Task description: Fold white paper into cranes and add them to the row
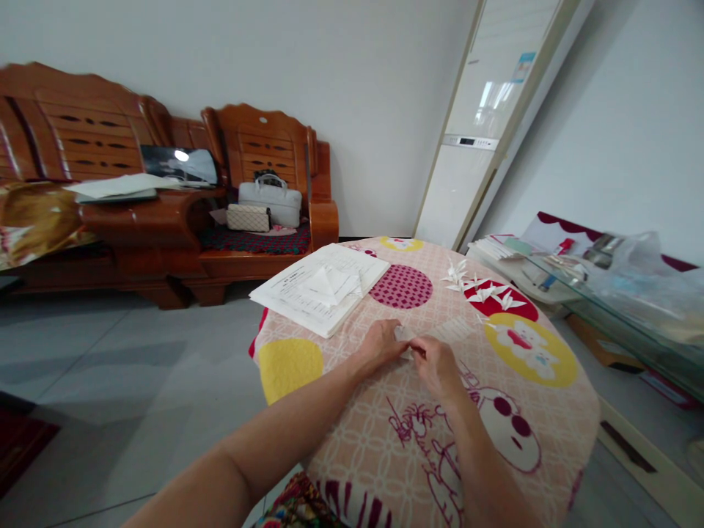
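Observation:
My left hand (379, 343) and my right hand (437, 364) meet over a small piece of white paper (405, 336) on the table, fingers pinched on it from both sides. Most of the paper is hidden by my fingers. The table is covered with a pink patterned cloth (352, 433). Several folded white paper cranes (484, 287) lie at the far right of the table. A stack of white sheets (319, 287) with a folded piece on top lies at the far left.
A wooden sofa (165, 213) holding a white handbag (270, 199) and papers stands behind left. A tall white air conditioner (484, 125) stands in the corner. A glass table (621, 293) with papers and plastic bags is on the right.

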Action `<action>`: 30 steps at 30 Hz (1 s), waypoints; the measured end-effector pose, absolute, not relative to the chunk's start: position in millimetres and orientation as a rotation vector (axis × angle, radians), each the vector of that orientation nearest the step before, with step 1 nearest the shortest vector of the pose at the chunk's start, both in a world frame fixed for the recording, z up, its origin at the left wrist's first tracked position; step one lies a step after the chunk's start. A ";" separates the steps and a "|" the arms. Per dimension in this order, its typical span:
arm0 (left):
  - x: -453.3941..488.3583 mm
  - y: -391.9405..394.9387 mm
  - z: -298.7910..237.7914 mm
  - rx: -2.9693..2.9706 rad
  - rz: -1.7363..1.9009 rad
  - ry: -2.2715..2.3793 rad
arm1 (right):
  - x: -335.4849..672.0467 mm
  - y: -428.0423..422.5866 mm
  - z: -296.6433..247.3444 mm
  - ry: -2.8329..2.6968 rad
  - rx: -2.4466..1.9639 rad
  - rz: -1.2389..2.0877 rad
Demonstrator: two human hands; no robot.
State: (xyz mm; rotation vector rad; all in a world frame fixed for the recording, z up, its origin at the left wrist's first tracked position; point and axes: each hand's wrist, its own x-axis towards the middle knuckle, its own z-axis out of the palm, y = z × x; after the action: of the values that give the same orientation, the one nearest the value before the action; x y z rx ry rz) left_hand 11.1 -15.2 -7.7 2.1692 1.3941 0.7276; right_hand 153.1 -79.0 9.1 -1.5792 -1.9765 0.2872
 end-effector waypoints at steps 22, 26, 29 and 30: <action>-26.0 26.9 11.1 2.141 0.638 0.894 | 131.2 -87.9 7.1 -2.277 -1.849 -0.111; -27.3 25.2 11.0 2.167 0.713 0.891 | 130.4 -87.1 3.7 -2.266 -1.905 -0.117; -26.4 25.7 7.7 2.155 0.776 0.821 | 132.1 -86.7 1.0 -2.242 -1.929 -0.112; -26.3 26.4 6.7 2.167 0.772 0.775 | 132.8 -86.9 0.3 -2.235 -1.926 -0.106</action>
State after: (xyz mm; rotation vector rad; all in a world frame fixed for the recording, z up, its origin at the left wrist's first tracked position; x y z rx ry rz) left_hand -26.3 26.4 6.7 2.1673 0.7751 0.7722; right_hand 132.8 -86.9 0.3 -1.9259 -2.2353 -0.1065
